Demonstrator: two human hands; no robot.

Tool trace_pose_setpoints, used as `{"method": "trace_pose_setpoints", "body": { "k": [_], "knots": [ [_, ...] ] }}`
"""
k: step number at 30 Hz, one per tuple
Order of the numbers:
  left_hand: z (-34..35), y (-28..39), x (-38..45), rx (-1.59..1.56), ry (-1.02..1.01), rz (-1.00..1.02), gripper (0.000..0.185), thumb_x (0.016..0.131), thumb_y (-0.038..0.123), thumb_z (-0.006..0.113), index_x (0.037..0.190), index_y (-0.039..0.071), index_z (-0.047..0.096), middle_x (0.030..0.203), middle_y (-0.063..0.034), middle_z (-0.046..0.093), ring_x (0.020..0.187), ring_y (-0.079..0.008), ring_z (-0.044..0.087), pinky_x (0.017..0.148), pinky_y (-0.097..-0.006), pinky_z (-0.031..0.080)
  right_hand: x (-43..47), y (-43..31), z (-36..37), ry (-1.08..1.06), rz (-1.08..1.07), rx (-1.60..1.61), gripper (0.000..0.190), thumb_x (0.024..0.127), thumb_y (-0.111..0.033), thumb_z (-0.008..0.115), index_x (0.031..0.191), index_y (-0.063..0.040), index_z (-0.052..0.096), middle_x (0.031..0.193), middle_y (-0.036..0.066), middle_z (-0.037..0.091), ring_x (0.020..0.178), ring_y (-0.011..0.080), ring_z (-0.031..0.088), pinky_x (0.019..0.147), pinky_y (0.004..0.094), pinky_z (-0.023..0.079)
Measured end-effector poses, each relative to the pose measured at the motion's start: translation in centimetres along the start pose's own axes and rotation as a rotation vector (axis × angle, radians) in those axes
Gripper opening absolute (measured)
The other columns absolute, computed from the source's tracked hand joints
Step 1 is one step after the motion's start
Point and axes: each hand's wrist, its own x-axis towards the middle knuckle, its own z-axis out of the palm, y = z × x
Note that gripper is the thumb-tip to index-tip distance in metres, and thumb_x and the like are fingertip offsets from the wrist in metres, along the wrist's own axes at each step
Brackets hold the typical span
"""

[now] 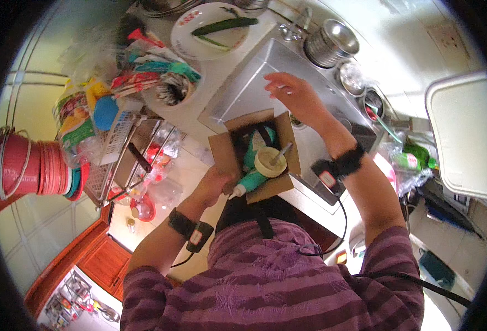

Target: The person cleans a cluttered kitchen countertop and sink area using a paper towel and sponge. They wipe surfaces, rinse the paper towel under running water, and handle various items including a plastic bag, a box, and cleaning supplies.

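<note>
An open-topped cardboard box (220,153) stands before my body at the sink's near edge, its flaps spread outward. My left hand (216,186) grips its left side near the lower flap. Inside the box are a green bottle (250,151) and a cream-coloured round container (264,165) with a pale handle sticking up from it. Another green bottle (255,182) with a white nozzle lies across the near rim. Over the stainless steel sink (243,89), beyond the box, my right hand (295,95) hangs with loosely bent fingers and nothing visible in it.
On the counter at back left, a plate (181,39) holds a cucumber (227,27). A utensil holder (173,93) and wire rack (115,165) stand left. Stacked steel bowls (330,43) sit beside the tap (295,29). A cable (342,223) hangs from my right wrist.
</note>
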Motion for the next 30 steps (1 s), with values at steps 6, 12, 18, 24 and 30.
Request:
{"method": "trace_pose_setpoints", "body": {
  "k": [6, 12, 18, 24, 30],
  "knots": [
    [6.1, 3.1, 2.8, 0.046, -0.084, 0.036, 0.034, 0.086, 0.004, 0.054, 0.120, 0.002, 0.051, 0.108, -0.0075, 0.061, 0.097, -0.0193, 0.060, 0.082, -0.0327, 0.049, -13.2, -3.4, -5.5, -0.103, -0.176, -0.704, 0.028, 0.078, -0.014, 0.067, 0.106, -0.011, 0.065, 0.101, 0.006, 0.063, 0.100, 0.0246, 0.055, 0.087, 0.0380, 0.045],
    [11.6, 2.6, 6.2, 0.186, -0.232, 0.009, 0.030, 0.085, 0.006, 0.054, 0.114, -0.001, 0.054, 0.103, -0.0081, 0.063, 0.089, -0.0176, 0.061, 0.076, -0.0322, 0.049, -22.8, -0.8, -7.9, -0.037, -0.057, -1.014, 0.027, 0.066, -0.009, 0.062, 0.093, -0.012, 0.066, 0.093, 0.003, 0.054, 0.104, 0.0238, 0.049, 0.086, 0.0369, 0.040],
    [16.5, 0.5, 7.6, 0.366, -0.351, -0.093, 0.015, 0.085, 0.010, 0.057, 0.095, -0.001, 0.061, 0.085, -0.0077, 0.064, 0.078, -0.0181, 0.063, 0.069, -0.0323, 0.050, -31.7, 0.9, -7.0, 0.181, 0.155, -1.104, 0.032, 0.068, -0.010, 0.062, 0.100, -0.012, 0.061, 0.094, 0.002, 0.057, 0.102, 0.0229, 0.051, 0.084, 0.0381, 0.039],
    [21.3, -2.4, 8.1, 0.495, -0.345, -0.255, 0.005, 0.086, 0.003, 0.056, 0.085, -0.002, 0.057, 0.081, -0.0098, 0.059, 0.069, -0.0194, 0.062, 0.061, -0.0327, 0.052, -41.3, -0.6, -7.2, 0.710, 0.200, -0.779, 0.029, 0.076, -0.003, 0.062, 0.104, -0.008, 0.065, 0.108, 0.007, 0.061, 0.100, 0.0286, 0.057, 0.084, 0.0396, 0.046],
    [28.9, -5.9, 8.8, 0.649, -0.592, -0.339, 0.019, 0.085, 0.001, 0.054, 0.104, -0.002, 0.057, 0.093, -0.0088, 0.062, 0.079, -0.0172, 0.062, 0.066, -0.0323, 0.052, -46.2, -0.5, -7.8, 0.784, 0.353, -0.574, 0.025, 0.077, 0.001, 0.057, 0.100, -0.004, 0.064, 0.097, 0.013, 0.064, 0.090, 0.0321, 0.061, 0.077, 0.0390, 0.051]
  ]
}}
